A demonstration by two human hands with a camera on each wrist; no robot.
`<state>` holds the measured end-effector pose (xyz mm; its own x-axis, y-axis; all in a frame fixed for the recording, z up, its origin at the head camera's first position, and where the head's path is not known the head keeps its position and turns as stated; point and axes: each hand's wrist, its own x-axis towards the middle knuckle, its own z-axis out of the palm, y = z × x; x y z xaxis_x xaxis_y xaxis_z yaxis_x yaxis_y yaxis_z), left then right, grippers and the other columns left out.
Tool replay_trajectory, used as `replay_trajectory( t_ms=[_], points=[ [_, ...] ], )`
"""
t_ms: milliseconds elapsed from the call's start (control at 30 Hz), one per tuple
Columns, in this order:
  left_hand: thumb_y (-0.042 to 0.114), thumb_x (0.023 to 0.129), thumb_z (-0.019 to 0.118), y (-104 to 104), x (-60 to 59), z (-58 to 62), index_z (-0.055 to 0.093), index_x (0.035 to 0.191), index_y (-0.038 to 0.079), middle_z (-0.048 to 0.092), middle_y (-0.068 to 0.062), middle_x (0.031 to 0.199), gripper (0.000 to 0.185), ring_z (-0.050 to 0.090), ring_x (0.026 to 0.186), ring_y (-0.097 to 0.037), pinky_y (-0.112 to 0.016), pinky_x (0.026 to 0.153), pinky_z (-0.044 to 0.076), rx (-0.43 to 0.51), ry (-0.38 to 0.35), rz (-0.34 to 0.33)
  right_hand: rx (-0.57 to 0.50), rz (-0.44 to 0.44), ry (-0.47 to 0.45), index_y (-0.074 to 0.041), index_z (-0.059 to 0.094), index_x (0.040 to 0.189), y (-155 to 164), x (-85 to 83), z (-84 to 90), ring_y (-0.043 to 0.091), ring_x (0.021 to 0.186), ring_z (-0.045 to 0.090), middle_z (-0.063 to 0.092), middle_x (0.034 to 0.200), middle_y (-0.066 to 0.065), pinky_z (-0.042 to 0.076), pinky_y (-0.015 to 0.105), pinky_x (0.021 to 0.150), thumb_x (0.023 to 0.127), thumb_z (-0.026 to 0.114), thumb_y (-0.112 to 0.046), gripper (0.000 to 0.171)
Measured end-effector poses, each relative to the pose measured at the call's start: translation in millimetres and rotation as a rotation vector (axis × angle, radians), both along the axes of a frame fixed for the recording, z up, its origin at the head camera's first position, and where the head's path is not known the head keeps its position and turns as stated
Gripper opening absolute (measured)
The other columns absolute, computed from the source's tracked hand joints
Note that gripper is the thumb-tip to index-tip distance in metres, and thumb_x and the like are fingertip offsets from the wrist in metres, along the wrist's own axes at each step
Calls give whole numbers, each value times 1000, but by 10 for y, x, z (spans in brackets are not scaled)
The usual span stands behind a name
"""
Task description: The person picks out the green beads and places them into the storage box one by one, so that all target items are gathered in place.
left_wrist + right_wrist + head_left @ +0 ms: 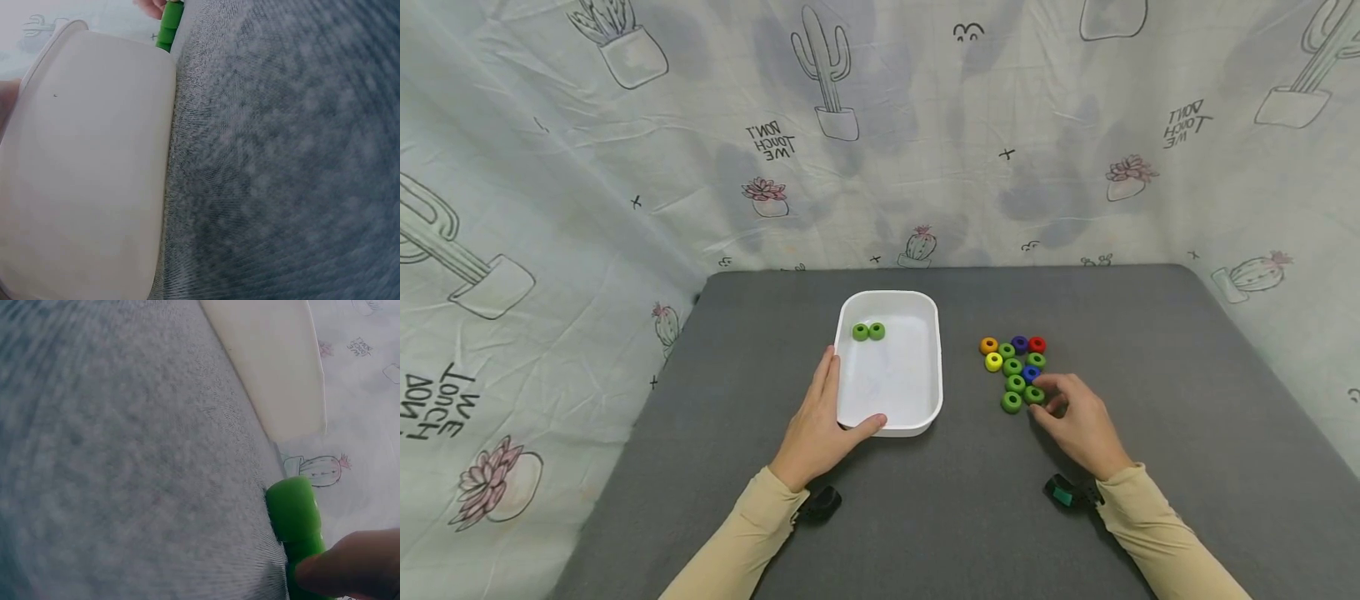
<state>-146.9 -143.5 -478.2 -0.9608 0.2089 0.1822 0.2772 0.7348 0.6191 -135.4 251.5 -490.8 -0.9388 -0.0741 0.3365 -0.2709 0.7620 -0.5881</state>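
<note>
In the head view a white tray [891,392] holds two green beads [877,332] side by side near its far left corner. My left hand [816,429] rests against the tray's near left corner, fingers straight along the left side and thumb at the near rim. To the right lies a cluster of ring-shaped beads in green, blue, yellow, orange and red. At its near right edge my right hand [1081,423] pinches a green bead [1034,395] between thumb and index finger. The right wrist view has a fingertip [325,575] overlapping a green bead.
Beside the pinched bead sit another green bead [1011,402] and a blue bead [1032,373]. A red bead [1037,344], an orange bead [988,346] and a yellow bead [993,362] lie farther back. A patterned curtain [925,167] hangs behind the grey table [940,533].
</note>
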Motion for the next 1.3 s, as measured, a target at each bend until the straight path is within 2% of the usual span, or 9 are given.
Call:
replay_trajectory(
  t_ms=[500,900,1300],
  points=[
    [70,87,72,-3,8,35,10,168,7,3,1,177,119,22,160,-28,-59,116,38,-3,-1,1,8,-1,-24,-8,71,118,-1,-18,21,16,82,62,67,104,7,48,31,69,88,79,-3,32],
    [70,87,71,2,12,30,11,168,6,5,-5,177,119,23,160,-29,-61,114,39,-8,1,4,-16,-19,-63,-9,69,118,3,-29,30,15,82,60,67,101,7,44,28,66,88,79,-5,31],
    [71,87,71,27,4,30,10,168,8,3,0,177,120,22,160,-27,-60,114,40,-5,-11,7,-116,16,-22,-11,72,119,-47,-29,77,1,80,59,65,101,3,49,23,68,88,77,-1,32]
  ],
)
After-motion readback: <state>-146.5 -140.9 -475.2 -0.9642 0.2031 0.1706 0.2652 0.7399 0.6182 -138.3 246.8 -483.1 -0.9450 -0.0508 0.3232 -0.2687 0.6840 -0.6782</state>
